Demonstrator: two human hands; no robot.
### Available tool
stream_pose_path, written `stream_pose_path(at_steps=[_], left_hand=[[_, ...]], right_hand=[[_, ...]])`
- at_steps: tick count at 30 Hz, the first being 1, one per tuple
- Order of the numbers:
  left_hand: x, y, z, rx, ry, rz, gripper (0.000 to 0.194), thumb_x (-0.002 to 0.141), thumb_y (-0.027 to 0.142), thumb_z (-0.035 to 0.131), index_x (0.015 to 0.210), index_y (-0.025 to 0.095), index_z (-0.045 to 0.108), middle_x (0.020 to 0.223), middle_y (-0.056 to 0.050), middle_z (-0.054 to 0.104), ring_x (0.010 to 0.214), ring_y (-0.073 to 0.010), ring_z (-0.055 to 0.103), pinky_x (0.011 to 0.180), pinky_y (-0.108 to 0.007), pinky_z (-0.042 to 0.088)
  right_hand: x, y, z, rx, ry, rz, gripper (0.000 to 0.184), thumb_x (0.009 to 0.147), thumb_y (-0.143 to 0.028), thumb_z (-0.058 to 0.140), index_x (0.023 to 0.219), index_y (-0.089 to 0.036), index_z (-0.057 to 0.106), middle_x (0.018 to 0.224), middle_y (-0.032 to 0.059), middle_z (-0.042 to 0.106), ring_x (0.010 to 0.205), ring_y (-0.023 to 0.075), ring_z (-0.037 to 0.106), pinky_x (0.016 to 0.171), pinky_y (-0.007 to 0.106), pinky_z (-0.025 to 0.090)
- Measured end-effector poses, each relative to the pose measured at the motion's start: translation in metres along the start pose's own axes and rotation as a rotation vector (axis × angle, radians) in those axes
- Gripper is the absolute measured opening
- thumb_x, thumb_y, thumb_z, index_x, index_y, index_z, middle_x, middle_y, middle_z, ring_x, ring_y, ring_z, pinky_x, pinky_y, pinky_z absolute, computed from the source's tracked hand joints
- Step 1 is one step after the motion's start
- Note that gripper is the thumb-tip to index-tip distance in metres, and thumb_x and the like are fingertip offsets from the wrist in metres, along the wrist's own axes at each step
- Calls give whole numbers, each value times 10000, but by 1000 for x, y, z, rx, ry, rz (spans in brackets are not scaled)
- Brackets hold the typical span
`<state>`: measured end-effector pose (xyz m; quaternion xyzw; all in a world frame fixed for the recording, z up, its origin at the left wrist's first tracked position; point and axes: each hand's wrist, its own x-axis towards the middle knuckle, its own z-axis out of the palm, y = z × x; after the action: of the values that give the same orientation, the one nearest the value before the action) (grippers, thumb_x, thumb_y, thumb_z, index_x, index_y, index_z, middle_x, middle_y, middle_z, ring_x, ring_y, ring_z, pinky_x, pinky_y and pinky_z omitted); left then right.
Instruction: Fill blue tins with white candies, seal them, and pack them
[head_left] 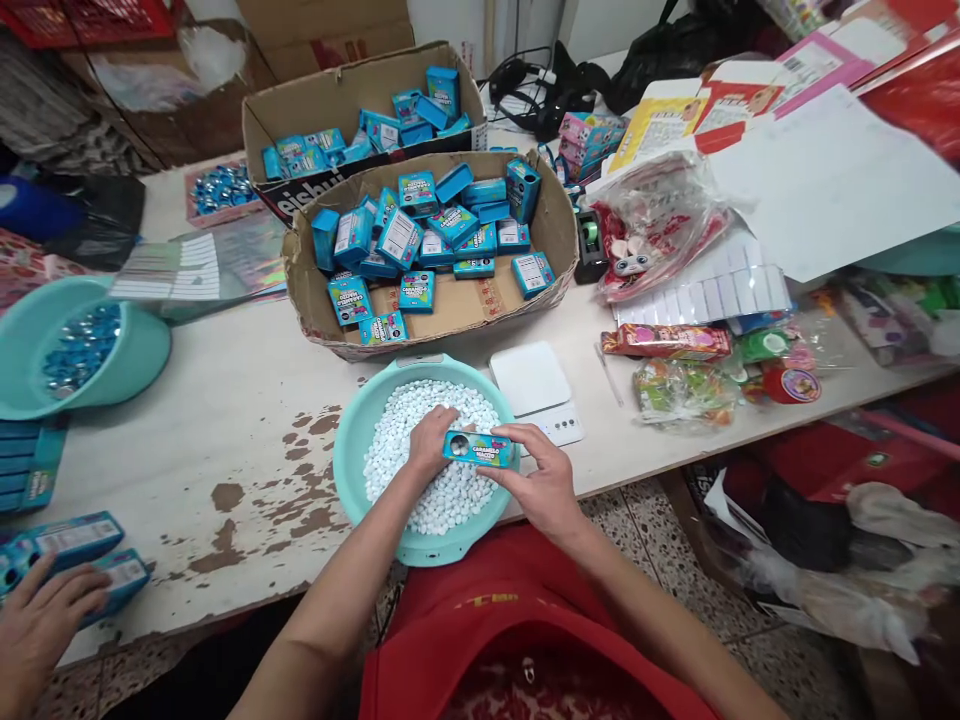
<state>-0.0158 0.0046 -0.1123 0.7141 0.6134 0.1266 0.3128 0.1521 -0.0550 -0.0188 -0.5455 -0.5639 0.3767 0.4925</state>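
Note:
My right hand [541,478] grips a small blue candy box [480,449] by its right end, thumb and fingers on opposite edges. A round hole shows near the box's left end. My left hand [433,440] is closed beside that end, low over the white candies [442,510]; what its fingers hold, if anything, is hidden. Both hands are above a mint-green basin [349,475] that contains the candies. Just right of the basin lies a white digital scale [534,385].
Behind the basin stand two cardboard cartons [322,335] of blue boxes. A co-worker's hand [45,610] touches blue boxes at far left, near a green tub [146,345] of shiny blue pieces. Bagged toys [682,392] and papers lie right. The table edge runs before me.

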Motion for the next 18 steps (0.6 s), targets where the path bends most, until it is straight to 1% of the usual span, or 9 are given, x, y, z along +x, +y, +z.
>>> stream_pose_path(at_steps=[2,4,6,8,10,12,13,16,18], left_hand=[[-6,-5,-5,-155,94,-114,192,750,369,596,670,195,575,728,-24,576,746,-187,545,686,-277,411],[-11,-6,-11,-432,217,-287,242,696,385,637,616,182,531,624,6,526,628,-147,503,613,-253,397],[-17,1,-21,-778,310,-444,280,646,396,676,626,171,511,580,26,495,531,-106,453,523,-227,369],[-24,16,-37,-1113,342,-502,290,628,378,695,674,166,502,575,36,495,470,-79,420,447,-203,327],[-31,34,-54,-1367,337,-443,271,636,338,690,711,175,487,574,40,505,451,-75,427,418,-191,317],[-36,51,-67,-1526,338,-354,236,647,303,674,741,187,491,593,36,528,489,-93,488,456,-205,385],[-37,58,-71,-1572,359,-319,218,653,292,666,749,189,499,613,31,543,528,-105,525,499,-224,431],[-39,68,-76,-1600,462,-239,171,678,282,650,733,180,524,669,22,566,617,-113,577,627,-270,498],[-38,70,-76,-1555,526,-181,161,705,281,640,706,172,521,676,22,560,601,-104,567,613,-262,496]], right_hand=[[1,1,-3,-41,2,-2,340,684,-260,771,999,-257,641,954,31,657,899,196,619,813,344,502],[1,3,-5,-98,-9,-7,333,690,-266,766,996,-255,635,951,35,654,901,201,616,802,348,501],[0,5,-4,-156,-37,-28,321,696,-267,761,988,-250,628,943,38,652,896,205,611,787,348,498],[0,6,1,-207,-77,-58,309,704,-264,753,983,-238,622,933,43,651,888,210,603,768,347,493],[1,7,8,-264,-122,-82,292,713,-257,744,974,-223,618,917,49,652,877,220,594,750,351,483],[1,5,16,-318,-172,-95,281,715,-246,740,965,-217,614,910,52,655,873,230,584,742,357,470],[1,3,19,-336,-191,-96,280,713,-242,741,961,-219,613,909,52,657,871,233,580,742,358,464],[1,-6,25,-335,-217,-107,280,715,-252,739,962,-225,610,908,47,659,871,229,577,752,353,453],[2,-13,26,-338,-206,-111,271,721,-269,733,959,-225,612,905,43,661,874,225,580,753,350,442]])
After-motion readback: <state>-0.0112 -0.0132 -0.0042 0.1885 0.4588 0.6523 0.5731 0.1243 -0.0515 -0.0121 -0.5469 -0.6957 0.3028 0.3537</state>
